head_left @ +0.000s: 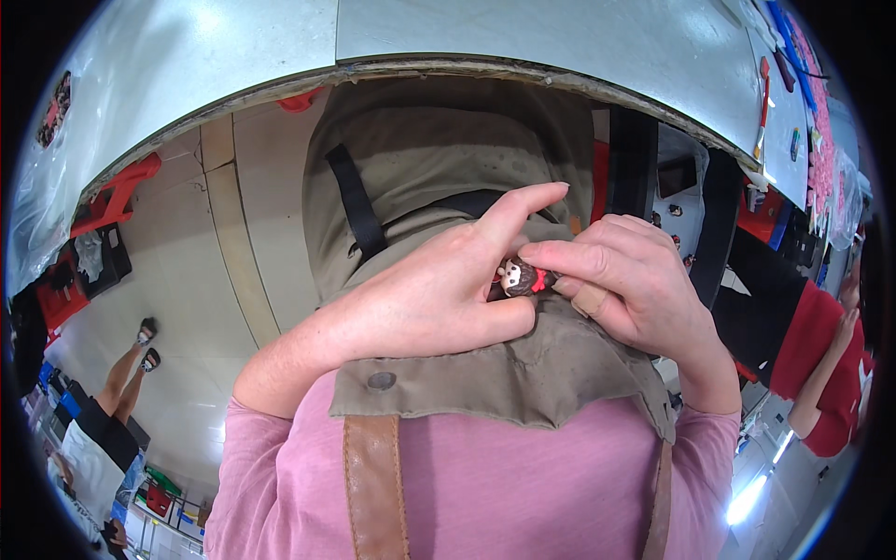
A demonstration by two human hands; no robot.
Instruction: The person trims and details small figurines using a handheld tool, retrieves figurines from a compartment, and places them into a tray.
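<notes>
Both hands, left hand (439,299) and right hand (625,280), pinch a small doll figure (519,277) over the apron (523,373).

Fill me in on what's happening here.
A person in a pink top and olive apron holds a small doll figure in front of the chest with both hands. The left hand cradles it from below; the right hand pinches it from the side, with a bandage on one finger. A grey table lies just ahead, and other people stand nearby.
</notes>
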